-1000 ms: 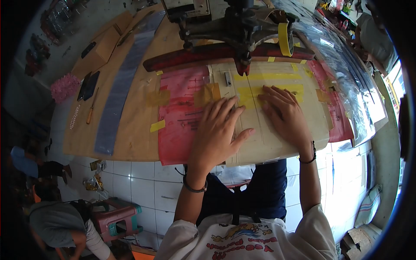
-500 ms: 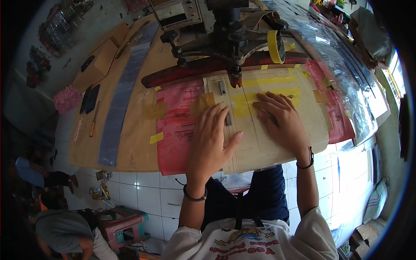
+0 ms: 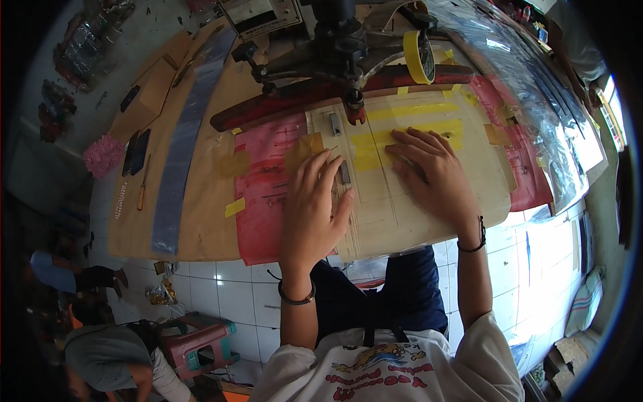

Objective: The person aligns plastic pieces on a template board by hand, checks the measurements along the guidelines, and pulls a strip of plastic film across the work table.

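Observation:
My left hand lies open near the left edge of a pale, flat board, its thumb apart from the fingers. A small metal strip shows just beside its fingertips, and another metal piece sits farther up the board. Flat on the board's upper middle rests my right hand, open and holding nothing, with its fingers over yellow tape. Red sheeting extends from under the board on the left. Brown tape spans the sheet and the board's edge.
Over the board's far side stands a press head with a red bar; a yellow tape roll hangs on it. Phones, a wooden-handled tool and a blue-grey strip lie left. A person bends near a stool.
My left hand has slid slightly left across the board, and its thumb has drawn nearer the fingers. My right hand stays on the yellow tape. The whole view has shifted a little.

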`<state>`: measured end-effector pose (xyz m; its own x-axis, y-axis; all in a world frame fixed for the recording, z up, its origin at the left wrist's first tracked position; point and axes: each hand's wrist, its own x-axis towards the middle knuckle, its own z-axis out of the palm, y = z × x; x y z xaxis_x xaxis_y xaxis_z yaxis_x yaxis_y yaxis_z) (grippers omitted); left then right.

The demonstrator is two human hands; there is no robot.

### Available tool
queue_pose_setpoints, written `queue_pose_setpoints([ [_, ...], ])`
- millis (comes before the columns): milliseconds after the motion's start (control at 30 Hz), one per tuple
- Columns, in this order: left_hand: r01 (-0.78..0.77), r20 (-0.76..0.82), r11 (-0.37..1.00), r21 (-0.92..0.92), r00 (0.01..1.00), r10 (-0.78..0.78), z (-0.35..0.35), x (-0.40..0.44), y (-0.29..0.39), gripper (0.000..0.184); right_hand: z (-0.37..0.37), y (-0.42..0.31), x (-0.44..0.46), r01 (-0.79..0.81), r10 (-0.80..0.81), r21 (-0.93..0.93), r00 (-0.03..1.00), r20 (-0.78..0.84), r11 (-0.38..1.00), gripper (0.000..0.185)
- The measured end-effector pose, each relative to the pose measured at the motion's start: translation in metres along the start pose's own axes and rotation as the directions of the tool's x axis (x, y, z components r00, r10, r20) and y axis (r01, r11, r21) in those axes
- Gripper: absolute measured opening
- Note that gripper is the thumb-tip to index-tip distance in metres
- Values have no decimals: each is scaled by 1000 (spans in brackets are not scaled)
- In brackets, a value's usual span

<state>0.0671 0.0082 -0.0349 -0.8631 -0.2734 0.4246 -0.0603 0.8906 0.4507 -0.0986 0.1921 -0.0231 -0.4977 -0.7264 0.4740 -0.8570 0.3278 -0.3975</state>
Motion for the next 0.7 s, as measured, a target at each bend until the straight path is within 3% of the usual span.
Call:
queue_pose_setpoints([
  [533, 10, -22, 1000, -27, 1000, -10, 0, 3, 3, 53, 1, 3, -2, 16, -16, 9, 1000, -17, 1000, 27],
  [700, -32, 10, 999, 42, 999, 31, -2, 1, 4, 47, 2, 3, -3, 24, -24, 8, 999, -22, 1000, 27],
])
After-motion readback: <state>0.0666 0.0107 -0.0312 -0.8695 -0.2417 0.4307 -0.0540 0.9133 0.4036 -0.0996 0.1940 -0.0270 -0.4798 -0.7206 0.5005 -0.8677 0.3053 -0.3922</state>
